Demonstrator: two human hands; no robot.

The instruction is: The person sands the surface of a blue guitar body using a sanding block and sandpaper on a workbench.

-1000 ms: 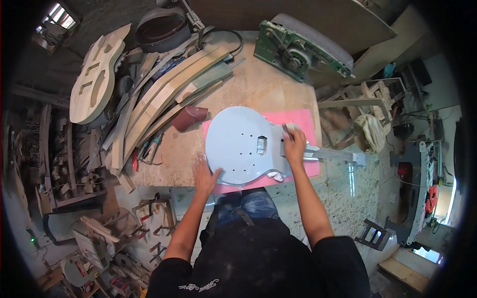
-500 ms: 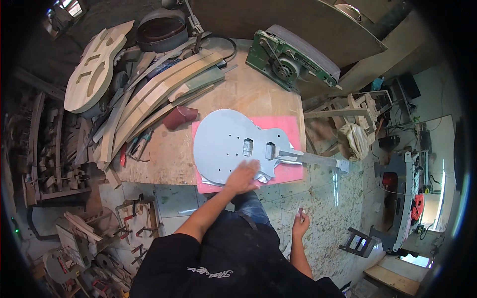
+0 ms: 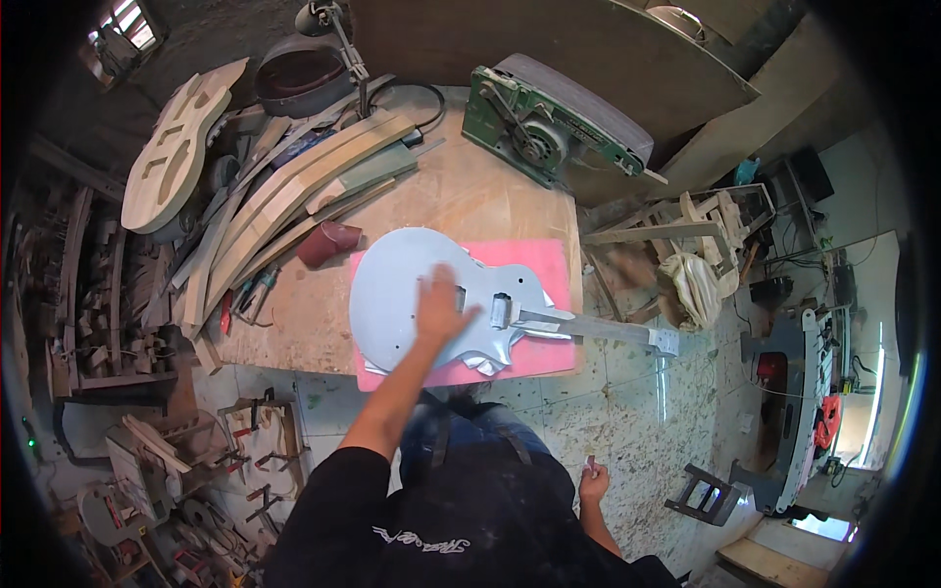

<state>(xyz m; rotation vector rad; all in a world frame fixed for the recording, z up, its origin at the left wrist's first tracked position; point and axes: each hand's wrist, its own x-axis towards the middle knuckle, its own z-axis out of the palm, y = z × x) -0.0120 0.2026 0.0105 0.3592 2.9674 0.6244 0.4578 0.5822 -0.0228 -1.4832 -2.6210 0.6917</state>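
Note:
A pale grey-blue electric guitar body [image 3: 392, 269] lies flat on a pink foam sheet [image 3: 544, 361], its neck [image 3: 613, 330] reaching right past the bench edge. Several small holes and two pickup cavities show in its top. My left hand [image 3: 443, 309] is over the middle of the body, palm down, fingers stretched and thumb apart, slightly blurred; it covers part of one cavity. Low at my right side, away from the guitar, my right hand [image 3: 594, 483] is closed on a small reddish-brown piece [image 3: 590, 462], too small to make out well.
The wooden bench [image 3: 294, 338] carries a dark red sandpaper roll [image 3: 328, 243], pliers-like tools [image 3: 257, 294], curved wood strips [image 3: 304, 191], an unpainted guitar body [image 3: 176, 162] and a green belt sander [image 3: 549, 127]. A dark stool [image 3: 704, 493] stands on the dusty floor at right.
My left hand has moved from the guitar's near edge up and leftward over the middle of its top. My right hand has dropped lower. The whole view has shifted slightly.

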